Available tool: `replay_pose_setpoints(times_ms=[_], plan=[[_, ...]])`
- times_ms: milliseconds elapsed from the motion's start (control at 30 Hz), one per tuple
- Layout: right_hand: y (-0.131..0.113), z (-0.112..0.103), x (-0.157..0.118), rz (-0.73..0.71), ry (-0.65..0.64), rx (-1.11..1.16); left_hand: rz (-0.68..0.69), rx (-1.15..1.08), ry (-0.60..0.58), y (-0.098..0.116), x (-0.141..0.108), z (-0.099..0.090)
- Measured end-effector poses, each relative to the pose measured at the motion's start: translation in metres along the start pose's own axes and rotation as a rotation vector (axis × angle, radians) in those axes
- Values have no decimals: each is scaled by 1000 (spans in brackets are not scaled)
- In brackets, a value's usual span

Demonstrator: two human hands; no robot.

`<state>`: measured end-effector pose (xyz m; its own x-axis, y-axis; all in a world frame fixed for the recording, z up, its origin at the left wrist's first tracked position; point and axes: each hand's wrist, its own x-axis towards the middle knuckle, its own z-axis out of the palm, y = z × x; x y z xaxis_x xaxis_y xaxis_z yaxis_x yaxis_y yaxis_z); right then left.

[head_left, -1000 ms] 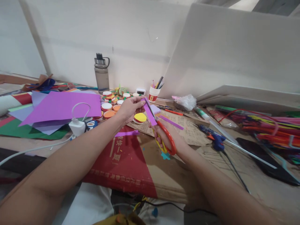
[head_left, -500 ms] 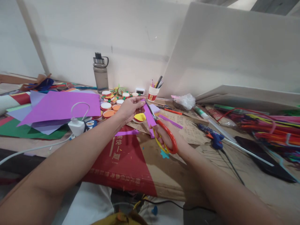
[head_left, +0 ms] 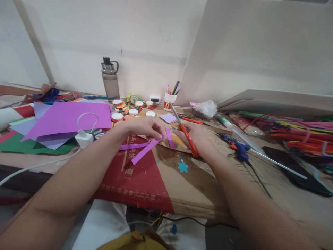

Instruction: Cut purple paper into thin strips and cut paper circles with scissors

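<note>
The left hand [head_left: 149,129] is positioned over the red-printed cardboard [head_left: 135,180], its fingers closed on the end of a purple paper strip [head_left: 144,152]. The right hand [head_left: 194,137] grips the red-handled scissors [head_left: 184,130], blades directed away from the wearer. A second purple strip [head_left: 170,138] lies between the two hands. A blue flower-shaped piece [head_left: 182,167] rests on the cardboard, nearer the wearer than the scissors. The glue gun [head_left: 240,151] lies to the right of the right hand. The paper cup [head_left: 170,101] holds pens and stands near the wall [head_left: 145,41]. The water bottle [head_left: 110,81] stands upright to its left.
</note>
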<state>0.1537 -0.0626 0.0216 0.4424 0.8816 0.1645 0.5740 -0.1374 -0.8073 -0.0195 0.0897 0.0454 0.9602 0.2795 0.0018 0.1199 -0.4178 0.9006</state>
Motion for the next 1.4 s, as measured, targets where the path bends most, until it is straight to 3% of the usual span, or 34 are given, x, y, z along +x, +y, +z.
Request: replay_pose_setpoints(times_ms=[100,200,267,333,400,500,633,733,800,967,1033,1133,1300,1400], plan=[[4,1,2,-95,8,-264,-43,152,-70,-7,3,4],[5,1,3,-54,-16,-365,-29,235,32,-8,9,10],[6,0,4,-48,-6,-377,60,301,140,-6,14,17],[8,-2,5,-82,23,-360,232,378,160,-6,18,28],[10,-3,6,-109,54,-341,337,429,91,-9,22,38],[12,-4,7,-115,78,-319,307,439,-12,-17,27,51],[12,-2,7,-133,89,-238,283,510,-46,-22,28,56],[8,-1,5,-47,70,-112,285,666,-56,-16,26,56],[5,0,4,43,39,31,285,769,-1,-11,24,55],[0,3,6,152,64,323,377,807,429,-8,22,50],[1,6,7,187,62,397,473,792,519,-10,22,50],[5,11,9,165,48,479,609,789,532,-15,21,53],[15,12,10,26,110,474,722,712,424,-14,16,62],[15,8,9,9,127,434,636,490,478,-4,14,65]])
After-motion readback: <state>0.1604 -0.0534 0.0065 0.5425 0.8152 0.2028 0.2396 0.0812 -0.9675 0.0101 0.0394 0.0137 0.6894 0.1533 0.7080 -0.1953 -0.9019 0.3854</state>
